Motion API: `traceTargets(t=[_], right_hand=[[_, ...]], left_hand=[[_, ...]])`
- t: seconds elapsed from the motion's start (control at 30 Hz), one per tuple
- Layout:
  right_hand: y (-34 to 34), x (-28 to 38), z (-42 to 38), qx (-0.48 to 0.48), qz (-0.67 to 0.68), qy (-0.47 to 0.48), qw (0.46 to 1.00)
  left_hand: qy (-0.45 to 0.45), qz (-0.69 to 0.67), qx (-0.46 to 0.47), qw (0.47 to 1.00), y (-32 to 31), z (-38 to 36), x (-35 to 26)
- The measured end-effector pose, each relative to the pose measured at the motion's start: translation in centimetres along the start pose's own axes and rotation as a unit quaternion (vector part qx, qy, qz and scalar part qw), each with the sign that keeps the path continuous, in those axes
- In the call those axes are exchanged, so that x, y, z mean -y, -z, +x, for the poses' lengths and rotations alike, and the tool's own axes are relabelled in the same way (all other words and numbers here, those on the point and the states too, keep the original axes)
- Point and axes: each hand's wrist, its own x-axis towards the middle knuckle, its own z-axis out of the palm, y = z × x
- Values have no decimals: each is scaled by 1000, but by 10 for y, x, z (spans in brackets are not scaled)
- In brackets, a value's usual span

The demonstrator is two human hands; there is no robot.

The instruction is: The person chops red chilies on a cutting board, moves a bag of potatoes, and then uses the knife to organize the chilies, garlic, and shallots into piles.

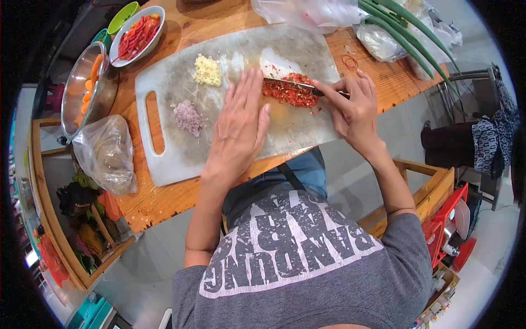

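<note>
My right hand (pixel 353 107) grips the dark handle of a knife (pixel 289 83), its blade lying across a heap of finely chopped red chili (pixel 285 96). With fingers stretched out, my left hand (pixel 238 120) reaches over the board, fingertips right at the blade's tip. Under it all is a worn white cutting board (pixel 164 167) with a handle slot at its left end. To the left of the left hand sit two small piles on the board: pale yellow minced garlic (pixel 207 70) and purplish minced shallot (pixel 188 118).
Left of the board are a white bowl of red chilies (pixel 139 38), a steel bowl with carrots (pixel 87 85) and a plastic-wrapped bundle (pixel 108 153). Green onions (pixel 408 35) and plastic bags (pixel 309 13) lie at the back right. Red rubber bands (pixel 349 62) rest beside the board.
</note>
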Motion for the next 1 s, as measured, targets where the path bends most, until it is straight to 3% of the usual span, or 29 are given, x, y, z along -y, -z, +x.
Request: traceTargets(t=[0.17, 0.27, 0.37, 1.0], right_hand=[[13, 4, 2, 33, 4, 21, 999], [37, 18, 20, 40, -72, 61, 995], [11, 10, 10, 38, -24, 3, 999], [28, 41, -7, 53, -55, -17, 997]], left_hand=[[6, -24, 7, 1000, 1, -3, 2], [14, -43, 5, 999, -1, -6, 4], [16, -37, -3, 999, -1, -3, 5], [12, -57, 4, 998, -1, -9, 5]])
